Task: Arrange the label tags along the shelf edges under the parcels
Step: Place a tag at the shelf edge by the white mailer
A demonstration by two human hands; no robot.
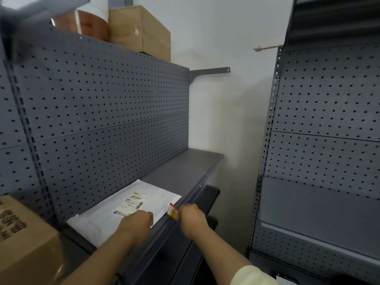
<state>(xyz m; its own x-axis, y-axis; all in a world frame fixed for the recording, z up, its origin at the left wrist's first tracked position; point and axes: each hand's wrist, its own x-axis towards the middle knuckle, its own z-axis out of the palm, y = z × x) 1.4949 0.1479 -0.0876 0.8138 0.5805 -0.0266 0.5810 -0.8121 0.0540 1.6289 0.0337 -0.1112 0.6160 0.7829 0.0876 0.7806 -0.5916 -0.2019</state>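
Centrally, two bare hands work at the front edge of a grey shelf [181, 173]. Right hand [192, 218]: its grip is closed on a small red-and-yellow label tag [172, 210], pinching the tag's right side so that the tag stands up from the shelf's front lip [191, 197]; the fingertips are turned away from the camera. Left hand [136, 223]: just left of the right grip, curled with knuckles up, resting on the near edge of a flat white parcel [127, 208]; whether its fingers hold anything cannot be told. The parcel lies on the shelf to the left of the tag, its printed shipping label facing up and its right corner close to the tag. A cardboard box [24, 241] stands well left of both hands, blurred at the frame edge. Dark perforated back panels [107, 112] rise behind the parcel. Another cardboard carton [141, 31] sits on the upper shelf, far above the hands.
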